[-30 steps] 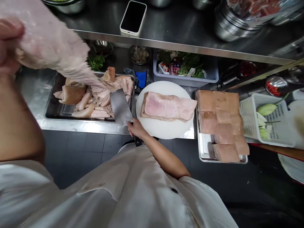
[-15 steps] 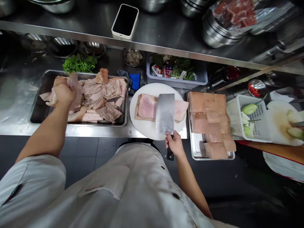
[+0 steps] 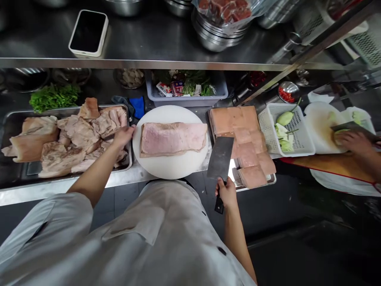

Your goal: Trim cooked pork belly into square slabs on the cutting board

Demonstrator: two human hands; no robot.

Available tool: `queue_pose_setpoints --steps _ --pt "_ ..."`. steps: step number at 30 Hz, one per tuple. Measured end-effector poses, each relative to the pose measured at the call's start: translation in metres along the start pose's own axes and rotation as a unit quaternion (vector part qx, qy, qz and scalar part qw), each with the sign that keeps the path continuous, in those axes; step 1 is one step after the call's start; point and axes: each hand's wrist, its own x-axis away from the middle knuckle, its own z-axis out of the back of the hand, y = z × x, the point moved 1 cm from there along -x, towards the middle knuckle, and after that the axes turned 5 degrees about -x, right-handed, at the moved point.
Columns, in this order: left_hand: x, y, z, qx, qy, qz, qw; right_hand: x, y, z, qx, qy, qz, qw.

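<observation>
A long slab of pork (image 3: 174, 137), pinkish side up, lies across the round white cutting board (image 3: 169, 169). My right hand (image 3: 228, 192) is wrapped round the black handle of a cleaver (image 3: 220, 158). Its broad blade hangs to the right of the board, beside the tray of pork blocks. My left hand (image 3: 123, 137) holds nothing; its fingers point towards the board's left edge, over the right side of a metal tray (image 3: 130, 155). Cooked pork pieces (image 3: 79, 131) fill much of that tray. Whether the fingertips touch the board I cannot tell.
Square pork blocks (image 3: 248, 157) sit on a tray at right, near a white basket (image 3: 303, 149) of green vegetables. Farther right, another person's hand (image 3: 351, 139) works at a second board. A grey bin (image 3: 187, 102) stands behind. A phone (image 3: 88, 32) lies on the overhanging shelf.
My left hand has let go of a pork piece at the left tray and moved right towards the board. The cleaver has shifted right, off the pork slab. The view has turned rightwards.
</observation>
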Motion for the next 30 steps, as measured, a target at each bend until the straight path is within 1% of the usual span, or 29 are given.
queue_pose_setpoints --steps 2,3,5,7,9,10,11,12,13,15,16,17,18,20,23,27,30 --pt "0.005 0.008 -0.025 -0.051 0.023 0.007 0.998 -0.017 -0.002 0.002 0.056 -0.018 0.014 0.998" --pt "0.007 0.009 -0.034 -0.079 0.037 0.0 0.996 -0.026 -0.004 0.002 0.095 -0.023 0.025 0.995" --pt "0.01 0.01 -0.046 -0.107 0.056 -0.014 0.993 -0.044 -0.01 0.0 0.185 -0.022 0.062 0.981" --pt "0.013 0.013 -0.052 -0.084 0.046 -0.006 0.995 -0.06 -0.016 -0.003 0.258 -0.02 0.105 0.96" --pt "0.015 0.019 -0.056 0.003 0.026 0.043 0.999 -0.072 -0.022 -0.006 0.298 -0.03 0.135 0.945" --pt "0.015 0.022 -0.057 0.07 0.011 0.075 0.995 -0.078 -0.023 -0.006 0.303 -0.04 0.14 0.942" --pt "0.016 0.024 -0.059 0.143 -0.013 0.101 0.984 -0.083 -0.025 -0.005 0.3 -0.053 0.137 0.943" --pt "0.016 0.026 -0.061 0.215 -0.05 0.115 0.968 -0.088 -0.025 -0.003 0.287 -0.072 0.129 0.947" --pt "0.017 0.027 -0.063 0.277 -0.099 0.118 0.948 -0.094 -0.025 0.0 0.264 -0.095 0.114 0.953" --pt "0.021 0.025 -0.066 0.357 -0.19 0.105 0.909 -0.108 -0.024 0.009 0.197 -0.156 0.076 0.965" --pt "0.024 0.021 -0.067 0.378 -0.215 0.097 0.895 -0.117 -0.023 0.015 0.16 -0.192 0.056 0.967" --pt "0.028 0.017 -0.069 0.394 -0.226 0.093 0.886 -0.126 -0.021 0.021 0.125 -0.225 0.039 0.965" --pt "0.032 0.013 -0.071 0.407 -0.222 0.091 0.881 -0.136 -0.02 0.026 0.096 -0.256 0.024 0.962" --pt "0.043 0.007 -0.076 0.428 -0.196 0.088 0.878 -0.155 -0.017 0.034 0.055 -0.309 0.0 0.95" --pt "0.065 0.004 -0.084 0.448 -0.141 0.078 0.879 -0.175 -0.015 0.036 0.024 -0.358 -0.026 0.933" --pt "0.091 0.009 -0.085 0.471 -0.085 0.061 0.876 -0.182 -0.024 0.025 0.011 -0.394 -0.037 0.918" --pt "0.102 0.013 -0.075 0.47 -0.05 0.062 0.879 -0.18 -0.034 0.013 0.009 -0.416 -0.045 0.908"
